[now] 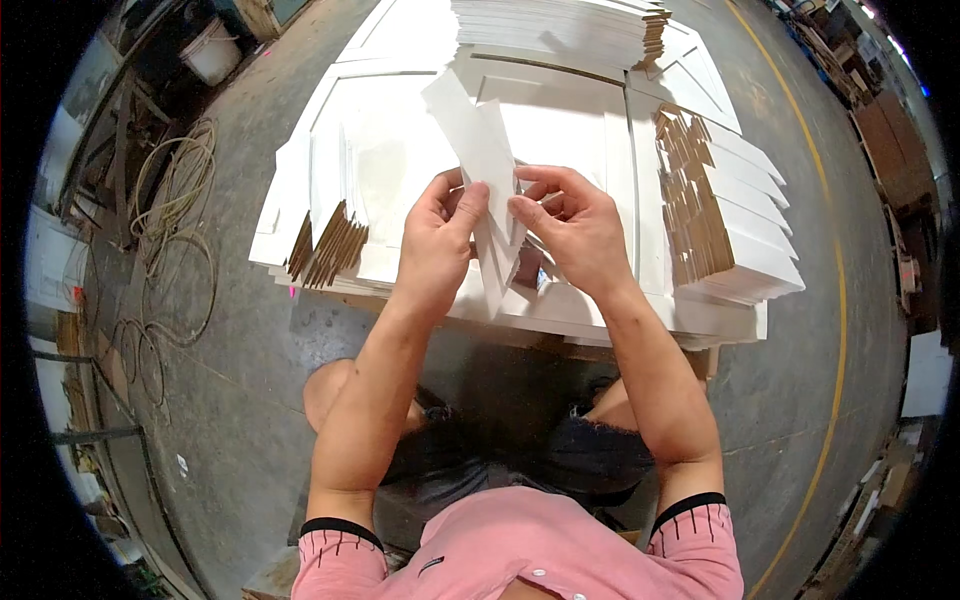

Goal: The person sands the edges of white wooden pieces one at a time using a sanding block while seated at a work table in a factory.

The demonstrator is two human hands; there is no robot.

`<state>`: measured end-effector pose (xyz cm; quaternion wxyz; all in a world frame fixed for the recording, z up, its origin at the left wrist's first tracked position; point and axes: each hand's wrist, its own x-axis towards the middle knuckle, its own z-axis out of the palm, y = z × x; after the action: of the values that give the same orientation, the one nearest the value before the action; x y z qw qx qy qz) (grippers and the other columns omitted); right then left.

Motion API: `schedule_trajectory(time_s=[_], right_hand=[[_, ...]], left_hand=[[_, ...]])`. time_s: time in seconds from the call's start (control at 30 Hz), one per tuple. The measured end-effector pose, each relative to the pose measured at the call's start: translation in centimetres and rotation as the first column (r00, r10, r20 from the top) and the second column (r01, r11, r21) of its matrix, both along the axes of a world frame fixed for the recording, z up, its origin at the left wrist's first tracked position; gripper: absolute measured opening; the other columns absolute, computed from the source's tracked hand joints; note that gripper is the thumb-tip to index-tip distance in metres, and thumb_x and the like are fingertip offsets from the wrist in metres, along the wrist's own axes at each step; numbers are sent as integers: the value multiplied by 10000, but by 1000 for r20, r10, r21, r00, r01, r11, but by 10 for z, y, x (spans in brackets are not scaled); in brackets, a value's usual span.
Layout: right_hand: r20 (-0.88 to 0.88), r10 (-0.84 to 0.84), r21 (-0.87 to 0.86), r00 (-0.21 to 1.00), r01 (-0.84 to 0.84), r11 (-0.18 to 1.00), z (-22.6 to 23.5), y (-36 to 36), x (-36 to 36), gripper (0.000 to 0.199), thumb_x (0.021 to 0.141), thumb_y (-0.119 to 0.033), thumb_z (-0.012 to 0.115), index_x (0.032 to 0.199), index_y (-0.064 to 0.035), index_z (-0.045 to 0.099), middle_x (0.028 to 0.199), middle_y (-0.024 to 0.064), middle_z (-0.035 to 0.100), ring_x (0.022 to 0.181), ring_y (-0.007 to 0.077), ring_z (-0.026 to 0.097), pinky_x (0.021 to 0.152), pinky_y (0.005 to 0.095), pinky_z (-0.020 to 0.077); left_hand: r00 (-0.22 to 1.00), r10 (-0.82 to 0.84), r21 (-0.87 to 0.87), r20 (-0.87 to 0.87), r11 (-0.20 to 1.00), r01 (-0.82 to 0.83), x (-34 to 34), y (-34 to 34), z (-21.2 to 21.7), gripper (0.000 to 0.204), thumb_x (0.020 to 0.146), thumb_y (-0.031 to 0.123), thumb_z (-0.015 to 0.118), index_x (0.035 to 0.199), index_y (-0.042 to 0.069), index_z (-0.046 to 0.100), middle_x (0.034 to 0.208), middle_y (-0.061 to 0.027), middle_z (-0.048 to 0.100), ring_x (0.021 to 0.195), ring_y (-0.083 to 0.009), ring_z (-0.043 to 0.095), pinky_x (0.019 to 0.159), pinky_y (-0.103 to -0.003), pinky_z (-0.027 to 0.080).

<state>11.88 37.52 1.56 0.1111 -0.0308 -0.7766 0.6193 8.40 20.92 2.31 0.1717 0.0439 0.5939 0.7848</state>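
Observation:
A white folded cardboard piece stands up between both hands, over a low pile of large white sheets. My left hand pinches its left side with thumb and fingers. Pressing on its right edge, my right hand has curled fingers on the same piece. The lower part of the piece runs down between the two palms and is partly hidden.
A stack of white cardboard blanks with brown corrugated edges lies at the right, a smaller fan of blanks at the left, another stack at the back. Coiled hose lies on the concrete floor at left. A yellow floor line curves on the right.

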Motion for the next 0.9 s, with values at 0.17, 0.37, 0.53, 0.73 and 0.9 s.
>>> schedule_trajectory(time_s=[0.17, 0.37, 0.53, 0.73, 0.9], right_hand=[[28, -29, -7, 999, 29, 1000, -2, -4, 0, 329, 845, -175, 797, 1125, -47, 681, 967, 65, 701, 840, 163, 703, 664, 296, 570], [41, -15, -17, 999, 16, 1000, 4, -6, 1, 312, 856, -180, 786, 1109, -39, 672, 970, 76, 701, 857, 165, 703, 672, 303, 577], [49, 37, -58, 998, -34, 998, 6, -3, 2, 330, 878, -230, 765, 1133, -43, 675, 987, 82, 706, 857, 173, 704, 684, 309, 570], [152, 35, 533, 988, -112, 838, 5, 6, 14, 335, 891, -321, 735, 1110, -70, 702, 1006, 65, 686, 843, 198, 683, 735, 349, 547], [57, 103, 825, 993, -105, 556, -10, 2, 24, 273, 822, -291, 784, 984, -83, 712, 942, 70, 644, 864, 270, 651, 778, 408, 539]], left_hand=[[1000, 21, 68, 22, 997, -23, -2, 1, -6, 428, 1022, 286, 590, 1291, -37, 503, 1053, -88, 652, 883, -135, 660, 680, -301, 606], [998, 43, 90, 45, 995, -47, 0, 1, -3, 453, 1012, 317, 604, 1290, -25, 502, 1048, -103, 659, 909, -146, 674, 694, -317, 617], [998, 51, 68, 21, 996, -52, -3, -1, -3, 409, 1005, 299, 617, 1252, -10, 516, 1030, -100, 666, 906, -153, 678, 704, -329, 617], [968, 223, 117, 116, 965, -236, -25, -26, 5, 422, 1024, 261, 552, 1324, -29, 485, 1181, -151, 628, 1085, -237, 634, 886, -392, 543], [964, 252, 158, 81, 952, -262, -32, -38, 11, 429, 1052, 270, 451, 1335, -51, 470, 1200, -171, 622, 1081, -288, 628, 941, -438, 516]])
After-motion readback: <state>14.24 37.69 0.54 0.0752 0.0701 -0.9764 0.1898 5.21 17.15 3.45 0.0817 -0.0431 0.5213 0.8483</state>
